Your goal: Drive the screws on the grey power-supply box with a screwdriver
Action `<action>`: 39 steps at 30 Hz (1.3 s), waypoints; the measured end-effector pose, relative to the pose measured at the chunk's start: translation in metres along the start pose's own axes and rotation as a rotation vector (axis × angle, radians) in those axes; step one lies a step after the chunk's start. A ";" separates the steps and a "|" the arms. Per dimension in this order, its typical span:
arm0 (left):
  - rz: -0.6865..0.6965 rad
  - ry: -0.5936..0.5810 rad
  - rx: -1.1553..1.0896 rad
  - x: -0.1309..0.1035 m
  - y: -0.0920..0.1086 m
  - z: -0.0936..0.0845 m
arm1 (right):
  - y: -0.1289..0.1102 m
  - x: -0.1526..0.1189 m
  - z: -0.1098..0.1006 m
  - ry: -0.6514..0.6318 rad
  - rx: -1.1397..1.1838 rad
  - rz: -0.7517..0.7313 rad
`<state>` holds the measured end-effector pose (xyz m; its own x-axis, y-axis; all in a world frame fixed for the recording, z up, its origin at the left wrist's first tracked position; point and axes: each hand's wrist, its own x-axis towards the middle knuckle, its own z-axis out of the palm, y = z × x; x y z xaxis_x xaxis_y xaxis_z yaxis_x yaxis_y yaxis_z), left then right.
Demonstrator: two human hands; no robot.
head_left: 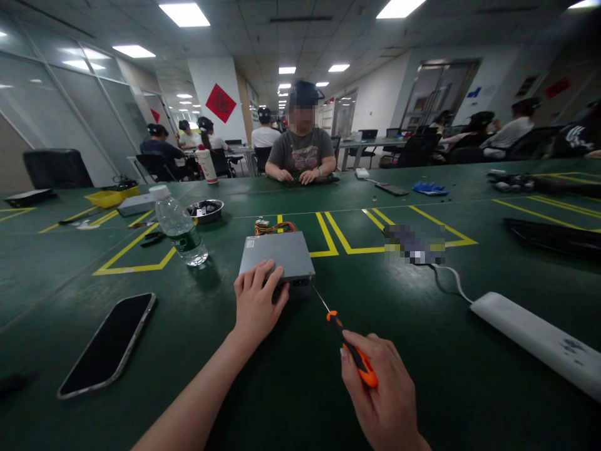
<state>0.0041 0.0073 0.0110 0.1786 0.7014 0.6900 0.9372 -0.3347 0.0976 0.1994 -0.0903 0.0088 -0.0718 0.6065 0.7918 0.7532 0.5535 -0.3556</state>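
Observation:
A grey metal computer power supply (277, 250) lies on the green table, with a bundle of coloured wires (277, 228) at its far side. My left hand (258, 297) grips its near left part, fingers over the top cover and thumb against the near face. In my right hand (380, 376) is an orange and black screwdriver (350, 343), its handle wrapped by my fingers. The thin shaft points up and left, its tip at the near right corner of the power supply, beside the socket. Whether the tip sits in a screw, I cannot tell.
Left of the power supply stand a water bottle (181, 228) and a metal bowl (205, 211) of small parts. A phone (110, 344) lies near left, a white power strip (535, 338) near right. Across the table sits a person (300, 150) with both hands on the tabletop.

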 end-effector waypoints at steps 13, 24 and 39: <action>-0.003 -0.008 0.016 0.000 0.000 0.000 | -0.002 0.002 0.001 0.028 -0.011 -0.010; -0.002 -0.006 0.004 0.000 -0.001 0.000 | -0.003 0.003 0.003 0.026 -0.030 -0.012; -0.007 0.004 0.003 0.000 0.000 0.001 | -0.011 0.000 0.009 0.025 -0.132 -0.066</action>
<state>0.0046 0.0072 0.0104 0.1707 0.7015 0.6919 0.9393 -0.3280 0.1007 0.1852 -0.0908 0.0079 -0.1089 0.5564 0.8238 0.8268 0.5108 -0.2357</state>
